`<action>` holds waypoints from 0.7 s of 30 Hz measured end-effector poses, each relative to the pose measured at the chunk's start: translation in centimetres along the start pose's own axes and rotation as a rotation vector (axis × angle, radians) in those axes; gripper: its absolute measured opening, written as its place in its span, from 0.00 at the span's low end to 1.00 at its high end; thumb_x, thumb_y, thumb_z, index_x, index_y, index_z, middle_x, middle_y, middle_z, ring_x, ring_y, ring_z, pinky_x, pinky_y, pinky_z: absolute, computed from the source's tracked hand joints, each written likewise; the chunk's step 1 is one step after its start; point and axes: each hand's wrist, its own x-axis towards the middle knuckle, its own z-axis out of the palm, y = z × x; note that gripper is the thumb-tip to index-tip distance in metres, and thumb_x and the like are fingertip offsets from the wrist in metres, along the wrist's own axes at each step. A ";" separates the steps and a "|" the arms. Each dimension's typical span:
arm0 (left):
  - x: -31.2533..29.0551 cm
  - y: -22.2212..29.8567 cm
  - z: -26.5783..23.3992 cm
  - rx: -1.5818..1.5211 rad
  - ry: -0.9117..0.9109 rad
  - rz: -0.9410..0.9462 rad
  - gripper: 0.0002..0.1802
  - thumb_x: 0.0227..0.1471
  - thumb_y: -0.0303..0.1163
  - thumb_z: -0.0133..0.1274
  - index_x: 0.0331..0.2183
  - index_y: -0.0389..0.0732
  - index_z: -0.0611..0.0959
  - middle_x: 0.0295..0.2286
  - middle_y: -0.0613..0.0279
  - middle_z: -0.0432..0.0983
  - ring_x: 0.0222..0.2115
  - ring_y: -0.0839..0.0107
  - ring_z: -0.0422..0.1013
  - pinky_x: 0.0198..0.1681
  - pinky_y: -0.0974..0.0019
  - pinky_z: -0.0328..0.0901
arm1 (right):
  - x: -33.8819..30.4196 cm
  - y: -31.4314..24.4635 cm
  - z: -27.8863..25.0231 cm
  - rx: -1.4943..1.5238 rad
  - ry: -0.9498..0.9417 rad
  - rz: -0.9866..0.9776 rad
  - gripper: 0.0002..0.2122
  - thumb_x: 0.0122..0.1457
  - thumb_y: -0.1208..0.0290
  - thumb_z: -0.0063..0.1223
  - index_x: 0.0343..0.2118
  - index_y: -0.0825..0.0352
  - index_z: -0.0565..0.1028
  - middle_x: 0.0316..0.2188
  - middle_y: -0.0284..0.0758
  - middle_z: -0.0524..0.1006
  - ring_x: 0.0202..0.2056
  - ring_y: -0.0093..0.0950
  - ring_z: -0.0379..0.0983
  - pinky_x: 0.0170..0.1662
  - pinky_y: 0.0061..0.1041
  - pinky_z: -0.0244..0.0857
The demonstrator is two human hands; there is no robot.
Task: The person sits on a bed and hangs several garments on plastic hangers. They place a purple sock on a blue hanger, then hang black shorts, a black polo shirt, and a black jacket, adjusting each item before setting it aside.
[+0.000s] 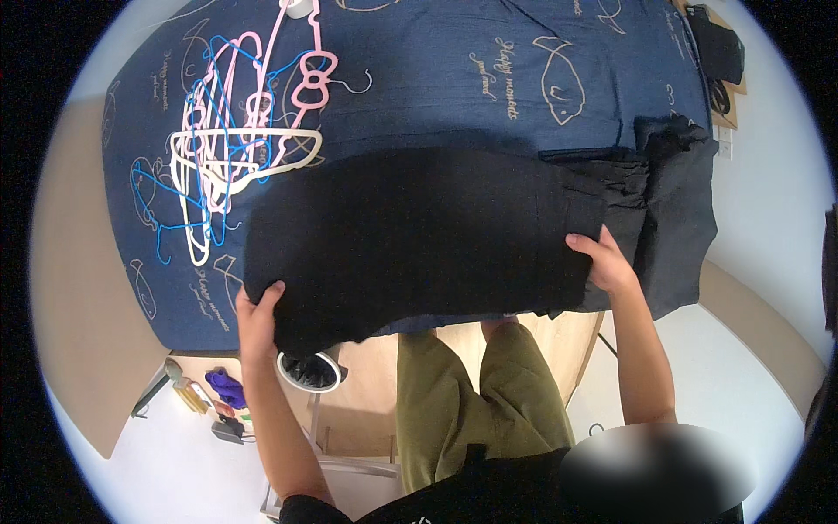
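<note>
Black shirt nearest, left hand and right hand gripped the dark garment, apparently straightening it; next move likely needed even tension

A dark blue sheet printed with pale fish outlines covers the bed. Pink, blue and white hangers lie tangled toward its left edge. A black garment spans the near edge's middle; dark clothes lie at the near right corner.

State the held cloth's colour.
The cloth is black, as the head view shows.
</note>
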 end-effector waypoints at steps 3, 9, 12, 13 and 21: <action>2.1 -1.1 -2.5 0.099 -0.099 0.011 0.18 0.56 0.26 0.60 0.49 0.33 0.79 0.43 0.59 0.81 0.43 0.70 0.75 0.51 0.66 0.67 | 3.5 1.9 1.8 -0.077 0.014 0.070 0.23 0.60 0.72 0.61 0.57 0.70 0.69 0.51 0.38 0.78 0.51 0.31 0.73 0.57 0.32 0.65; 10.6 -15.1 -5.6 0.451 0.024 0.072 0.21 0.58 0.30 0.61 0.50 0.30 0.76 0.33 0.63 0.76 0.29 0.77 0.69 0.31 0.72 0.64 | 13.0 10.2 1.8 -0.286 -0.098 -0.043 0.20 0.65 0.69 0.58 0.57 0.69 0.70 0.51 0.35 0.78 0.51 0.28 0.72 0.56 0.30 0.65; 10.6 -17.4 -4.7 0.548 0.193 0.233 0.25 0.56 0.30 0.62 0.51 0.29 0.73 0.35 0.55 0.75 0.36 0.65 0.72 0.41 0.64 0.67 | 12.7 11.1 1.2 -0.274 -0.112 -0.086 0.19 0.66 0.69 0.57 0.56 0.69 0.71 0.51 0.34 0.78 0.51 0.28 0.72 0.55 0.29 0.65; 10.2 -18.0 -4.5 0.611 0.252 0.310 0.26 0.56 0.30 0.62 0.52 0.29 0.73 0.37 0.52 0.75 0.39 0.61 0.73 0.45 0.61 0.68 | 12.6 11.3 1.1 -0.271 -0.124 -0.106 0.18 0.66 0.69 0.57 0.56 0.69 0.71 0.51 0.34 0.78 0.50 0.28 0.72 0.55 0.29 0.65; 0.2 -11.0 13.5 0.430 0.164 0.371 0.30 0.51 0.25 0.63 0.54 0.36 0.72 0.46 0.51 0.71 0.45 0.63 0.70 0.50 0.61 0.68 | 13.1 12.7 -0.3 0.121 0.061 0.102 0.27 0.68 0.58 0.53 0.64 0.67 0.66 0.59 0.36 0.72 0.61 0.28 0.64 0.64 0.29 0.55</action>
